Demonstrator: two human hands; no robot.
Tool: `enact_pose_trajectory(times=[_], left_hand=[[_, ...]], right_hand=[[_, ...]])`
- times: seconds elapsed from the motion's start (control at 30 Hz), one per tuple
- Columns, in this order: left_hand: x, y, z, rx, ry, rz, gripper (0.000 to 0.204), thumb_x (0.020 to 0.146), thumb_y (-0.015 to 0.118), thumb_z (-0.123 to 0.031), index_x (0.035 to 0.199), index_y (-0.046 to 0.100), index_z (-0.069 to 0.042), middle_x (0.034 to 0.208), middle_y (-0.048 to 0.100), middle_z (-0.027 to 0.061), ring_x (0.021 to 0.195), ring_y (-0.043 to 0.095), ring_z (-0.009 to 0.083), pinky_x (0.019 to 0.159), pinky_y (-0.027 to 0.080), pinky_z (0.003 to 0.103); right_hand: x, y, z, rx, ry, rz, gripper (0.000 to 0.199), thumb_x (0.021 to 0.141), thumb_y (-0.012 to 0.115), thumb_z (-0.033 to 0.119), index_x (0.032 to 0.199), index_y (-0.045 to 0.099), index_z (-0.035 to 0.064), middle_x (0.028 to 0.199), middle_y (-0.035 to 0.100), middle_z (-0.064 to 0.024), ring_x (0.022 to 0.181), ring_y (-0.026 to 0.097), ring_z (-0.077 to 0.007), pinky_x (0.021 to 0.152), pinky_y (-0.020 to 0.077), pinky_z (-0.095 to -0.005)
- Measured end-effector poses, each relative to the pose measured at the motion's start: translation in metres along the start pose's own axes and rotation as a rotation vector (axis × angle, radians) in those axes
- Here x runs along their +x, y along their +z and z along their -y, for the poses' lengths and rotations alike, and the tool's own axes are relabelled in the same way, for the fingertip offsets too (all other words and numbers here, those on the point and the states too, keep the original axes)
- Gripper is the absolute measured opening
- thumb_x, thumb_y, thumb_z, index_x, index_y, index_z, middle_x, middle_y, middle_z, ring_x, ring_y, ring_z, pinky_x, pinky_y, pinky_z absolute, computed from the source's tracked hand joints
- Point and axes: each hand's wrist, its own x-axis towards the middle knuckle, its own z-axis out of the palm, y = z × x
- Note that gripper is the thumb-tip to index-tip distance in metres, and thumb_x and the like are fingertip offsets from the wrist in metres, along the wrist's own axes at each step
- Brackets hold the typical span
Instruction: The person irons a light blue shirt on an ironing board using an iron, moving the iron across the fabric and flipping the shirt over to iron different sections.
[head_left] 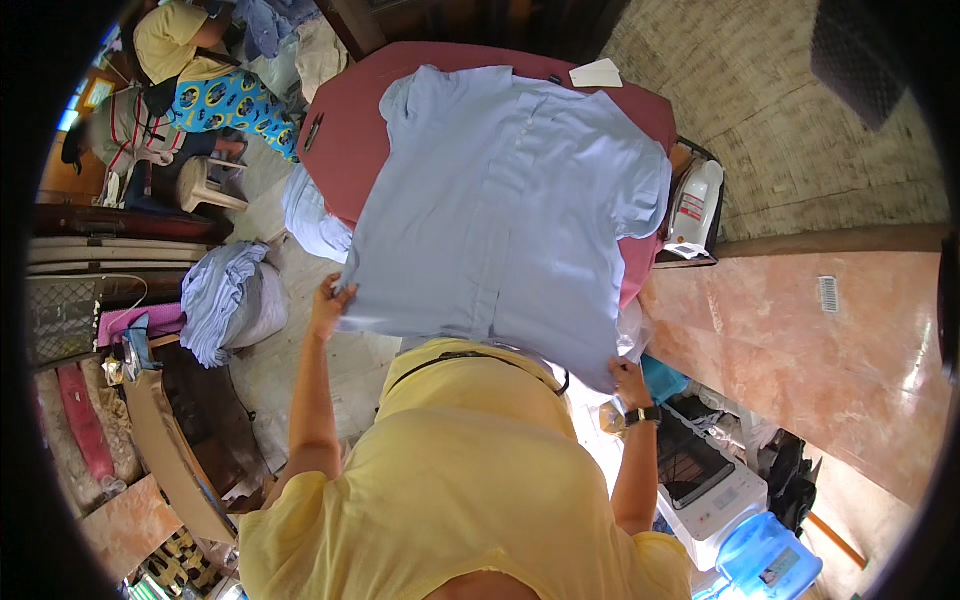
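Observation:
A light blue short-sleeved shirt (500, 200) lies spread over a table with a dark red cover (345, 110). Its collar end is at the far side and its hem hangs toward me. At the hem's left corner, my left hand (330, 305) grips the cloth between thumb and fingers. My right hand (630, 385), below a wristwatch, is closed on the hem's right corner. The button front runs down the middle of the shirt. Beyond the right shoulder lies a white card (597, 73), and a small dark tool (314, 132) rests at the table's left edge.
A white bottle (694, 208) stands in a rack right of the table. Folded blue garments (225, 300) are piled on the left, with more blue cloth (312, 215) beside the table. People sit at the upper left near a stool (208, 185). A blue water jug (768, 558) is at lower right.

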Motion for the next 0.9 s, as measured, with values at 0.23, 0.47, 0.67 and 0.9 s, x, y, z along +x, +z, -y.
enact_pose_trajectory(times=[0.23, 0.47, 0.67, 0.9], left_hand=[[-0.021, -0.024, 0.08, 0.569, -0.225, 0.015, 0.043, 0.079, 0.08, -0.018, 0.113, 0.062, 0.001, 0.084, 0.069, 0.01, 0.075, 0.064, 0.0182, 0.07, 0.051, 0.031], [0.086, -0.029, 0.048, 0.848, 0.475, -0.267, 0.05, 0.083, 0.072, -0.018, 0.125, 0.052, 0.0, 0.118, 0.055, 0.0219, 0.11, 0.053, 0.0387, 0.089, 0.047, 0.042], [0.241, 0.072, -0.152, 0.579, 0.885, -0.261, 0.056, 0.083, 0.071, -0.034, 0.129, 0.055, -0.005, 0.123, 0.056, 0.0236, 0.122, 0.046, 0.0448, 0.106, 0.035, 0.049], [0.318, 0.103, -0.189, 0.629, 0.719, 0.056, 0.051, 0.074, 0.074, -0.023, 0.122, 0.06, -0.011, 0.116, 0.061, 0.0231, 0.111, 0.055, 0.0418, 0.096, 0.044, 0.047]], right_hand=[[0.036, 0.038, -0.077, -0.234, 0.244, 0.132, 0.037, 0.097, 0.056, 0.032, 0.082, 0.066, -0.0009, 0.056, 0.062, -0.0101, 0.039, 0.053, -0.0163, 0.038, 0.0409, -0.0316], [0.085, 0.052, 0.067, -0.928, -0.699, -0.39, 0.032, 0.09, 0.062, 0.031, 0.081, 0.057, -0.0002, 0.079, 0.062, -0.0231, 0.076, 0.06, -0.0453, 0.067, 0.0459, -0.0543], [0.142, 0.17, 0.356, -0.502, -1.165, -0.282, 0.015, 0.089, 0.061, 0.015, 0.091, 0.06, 0.0001, 0.087, 0.062, -0.018, 0.087, 0.059, -0.0397, 0.078, 0.0463, -0.0463], [0.3, 0.281, 0.45, -0.469, -0.881, -0.509, 0.03, 0.082, 0.069, 0.022, 0.102, 0.06, 0.0009, 0.095, 0.067, -0.0183, 0.095, 0.064, -0.0364, 0.083, 0.0498, -0.0447]])
